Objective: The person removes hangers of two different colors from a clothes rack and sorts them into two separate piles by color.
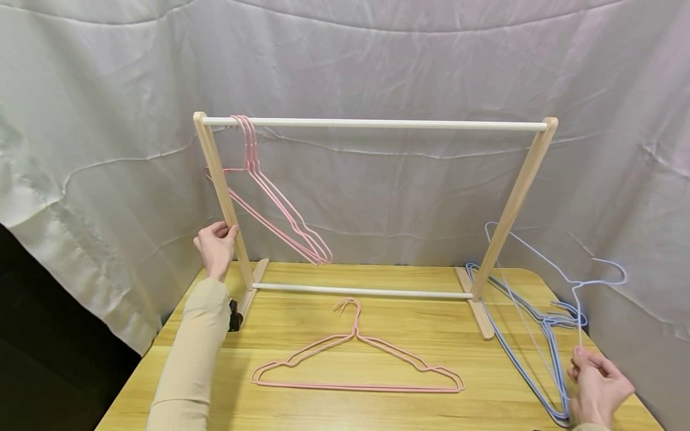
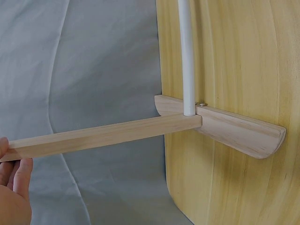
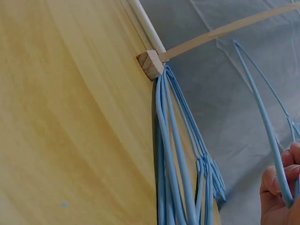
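Observation:
My left hand [image 1: 217, 246] grips the left wooden post [image 1: 222, 185] of a small clothes rack, thumb and fingers around it. At the right, my right hand [image 1: 597, 383] pinches a blue clothes hanger [image 1: 543, 254] by its near end, holding it up off the table with its hook to the right. In the right wrist view that hanger [image 3: 262, 119] rises from the fingers. Below it, several blue hangers [image 1: 555, 341] lie stacked by the rack's right foot. Several pink hangers [image 1: 286, 212] hang at the left end of the white top rail [image 1: 377, 124].
Pink hangers [image 1: 356, 388] lie flat on the wooden table [image 1: 302, 413] in front of the rack. A white lower bar [image 1: 361, 291] joins the two wooden feet. Grey curtain cloth [image 1: 377, 197] hangs behind and at both sides.

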The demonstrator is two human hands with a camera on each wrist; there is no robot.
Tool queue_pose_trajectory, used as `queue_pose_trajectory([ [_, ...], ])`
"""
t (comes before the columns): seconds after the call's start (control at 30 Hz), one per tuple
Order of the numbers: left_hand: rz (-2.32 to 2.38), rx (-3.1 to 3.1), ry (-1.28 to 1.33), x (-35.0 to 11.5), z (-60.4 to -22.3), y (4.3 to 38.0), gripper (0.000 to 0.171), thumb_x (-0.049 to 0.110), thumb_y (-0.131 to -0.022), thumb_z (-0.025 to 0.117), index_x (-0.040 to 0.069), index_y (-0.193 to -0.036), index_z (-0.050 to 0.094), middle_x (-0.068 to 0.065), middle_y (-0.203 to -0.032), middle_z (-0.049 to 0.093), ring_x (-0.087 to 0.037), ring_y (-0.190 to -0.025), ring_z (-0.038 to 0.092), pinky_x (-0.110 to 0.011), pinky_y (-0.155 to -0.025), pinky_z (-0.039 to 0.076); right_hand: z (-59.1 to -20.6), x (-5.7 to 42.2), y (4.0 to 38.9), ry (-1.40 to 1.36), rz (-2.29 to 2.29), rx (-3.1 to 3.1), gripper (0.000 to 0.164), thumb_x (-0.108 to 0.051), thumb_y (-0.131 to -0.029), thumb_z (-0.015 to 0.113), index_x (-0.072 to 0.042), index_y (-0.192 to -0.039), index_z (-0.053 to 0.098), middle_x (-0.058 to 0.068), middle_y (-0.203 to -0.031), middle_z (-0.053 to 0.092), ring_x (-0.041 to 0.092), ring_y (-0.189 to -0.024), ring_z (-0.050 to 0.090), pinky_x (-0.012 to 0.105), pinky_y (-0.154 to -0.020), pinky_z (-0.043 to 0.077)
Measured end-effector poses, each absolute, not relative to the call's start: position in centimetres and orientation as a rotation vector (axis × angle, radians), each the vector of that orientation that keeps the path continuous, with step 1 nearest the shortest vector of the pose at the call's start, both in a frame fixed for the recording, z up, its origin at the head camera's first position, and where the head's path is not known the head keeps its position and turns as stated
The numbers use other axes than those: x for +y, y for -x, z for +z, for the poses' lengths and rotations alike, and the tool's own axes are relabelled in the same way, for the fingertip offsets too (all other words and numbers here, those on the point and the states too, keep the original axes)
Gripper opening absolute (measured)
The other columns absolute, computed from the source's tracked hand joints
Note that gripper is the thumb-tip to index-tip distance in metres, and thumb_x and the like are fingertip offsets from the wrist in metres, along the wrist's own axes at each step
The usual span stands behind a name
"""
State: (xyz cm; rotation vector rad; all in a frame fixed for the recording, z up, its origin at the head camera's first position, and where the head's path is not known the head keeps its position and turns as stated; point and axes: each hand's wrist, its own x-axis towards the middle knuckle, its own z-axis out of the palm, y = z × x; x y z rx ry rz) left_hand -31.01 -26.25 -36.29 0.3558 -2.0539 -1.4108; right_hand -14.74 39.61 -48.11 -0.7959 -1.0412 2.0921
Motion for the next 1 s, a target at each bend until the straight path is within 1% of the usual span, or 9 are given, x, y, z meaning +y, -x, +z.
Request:
queue_pose_trajectory([
  [0.13,-1.411,-2.055,-0.358,-26.3,-36.3,31.1,0.033,0.016,-0.095,0.068,-0.005,-0.121,0.07,-0.026,-0.12,0.069,-0.032,-0.135,0.034,-0.045,-0.113,0.026,-48.6,39.7,14.6,0.818,2.074,-1.12,0.027,0.012,-0.084,0.069,-0.008,-0.067,0.078,-0.005,-0.058,0.072,0.005,-0.045,0.059,0.019,-0.039,0.046],
  [0.37,-1.412,-2.054,-0.362,-26.3,-36.3,31.0,0.033,0.016,-0.095,0.068,-0.005,-0.122,0.07,-0.026,-0.12,0.069,-0.032,-0.135,0.034,-0.045,-0.112,0.026,-49.3,39.8,14.4,0.896,2.03,-1.281,0.035,0.007,-0.087,0.068,-0.015,-0.061,0.076,-0.011,-0.053,0.068,0.004,-0.04,0.056,0.018,-0.038,0.045],
  [0.63,-1.398,-2.058,-0.363,-26.3,-36.3,31.0,0.033,0.016,-0.095,0.068,-0.005,-0.121,0.07,-0.026,-0.12,0.069,-0.033,-0.132,0.035,-0.045,-0.11,0.025,-49.9,39.8,14.4,0.922,1.985,-1.4,0.039,0.005,-0.087,0.068,-0.02,-0.057,0.075,-0.013,-0.05,0.065,0.002,-0.038,0.052,0.017,-0.036,0.042],
  [0.9,-1.388,-2.061,-0.359,-26.3,-36.3,31.0,0.033,0.016,-0.095,0.068,-0.005,-0.12,0.07,-0.026,-0.119,0.07,-0.033,-0.131,0.036,-0.045,-0.109,0.025,-50.4,39.8,14.6,0.962,1.917,-1.531,0.044,0.005,-0.086,0.067,-0.027,-0.055,0.073,-0.019,-0.05,0.064,0.001,-0.039,0.051,0.017,-0.037,0.043],
  [1.0,-1.393,-2.059,-0.363,-26.3,-36.3,31.0,0.033,0.016,-0.095,0.068,-0.005,-0.121,0.07,-0.026,-0.119,0.07,-0.033,-0.132,0.036,-0.045,-0.11,0.025,-50.6,39.7,14.6,0.964,1.896,-1.547,0.045,0.004,-0.086,0.067,-0.027,-0.054,0.072,-0.019,-0.049,0.063,0.001,-0.039,0.05,0.017,-0.037,0.043],
])
